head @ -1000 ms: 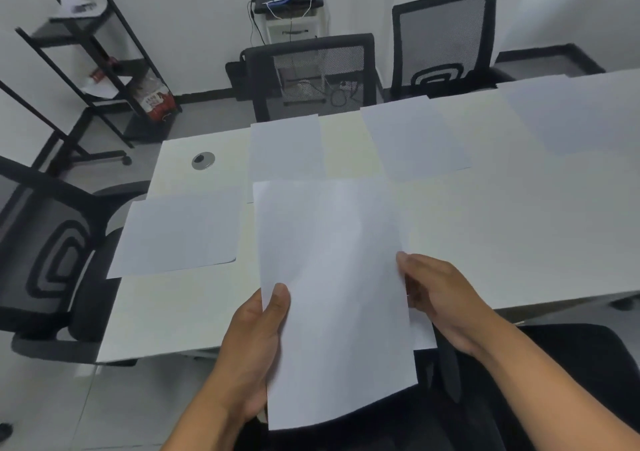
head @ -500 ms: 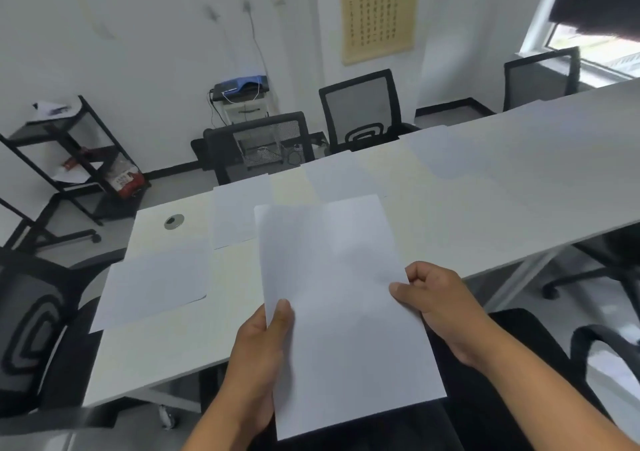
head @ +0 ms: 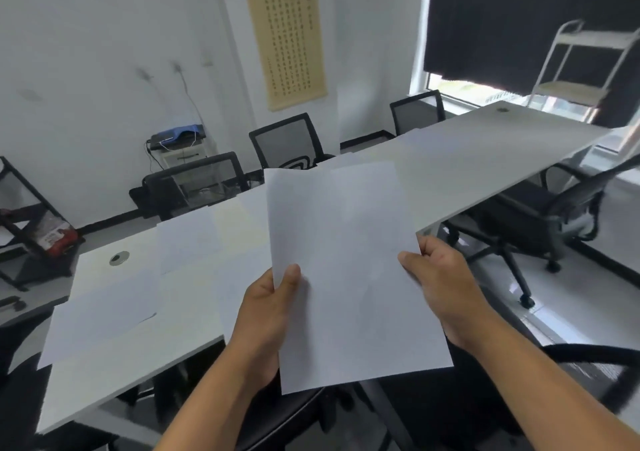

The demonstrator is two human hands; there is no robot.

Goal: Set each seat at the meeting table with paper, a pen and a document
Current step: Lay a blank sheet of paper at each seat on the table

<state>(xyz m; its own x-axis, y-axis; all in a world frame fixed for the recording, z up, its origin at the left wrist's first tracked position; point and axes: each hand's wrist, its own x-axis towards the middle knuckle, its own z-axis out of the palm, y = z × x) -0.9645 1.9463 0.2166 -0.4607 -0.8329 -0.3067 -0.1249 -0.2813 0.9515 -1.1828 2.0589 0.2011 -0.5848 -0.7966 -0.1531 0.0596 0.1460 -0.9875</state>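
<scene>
I hold a stack of blank white paper [head: 349, 277] upright in front of me, above the near edge of the long white meeting table [head: 485, 153]. My left hand [head: 268, 319] grips its left edge with the thumb on top. My right hand [head: 438, 281] pinches the right edge. Single sheets lie on the table: one at the near left end [head: 100, 315], one further back on the left [head: 188, 241], and more along the far side, partly hidden behind the stack. No pen or document is in sight.
Black mesh chairs stand along the far side [head: 287, 141], at the right [head: 543, 208] and under my arms [head: 606, 367]. A printer [head: 181, 142] stands by the wall, a black rack [head: 27, 222] at the left, a white shelf cart [head: 581, 66] by the window.
My view has swung up and to the right, bringing the window end of the table into sight. Both hands keep their grip on the stack, which has moved right relative to the table.
</scene>
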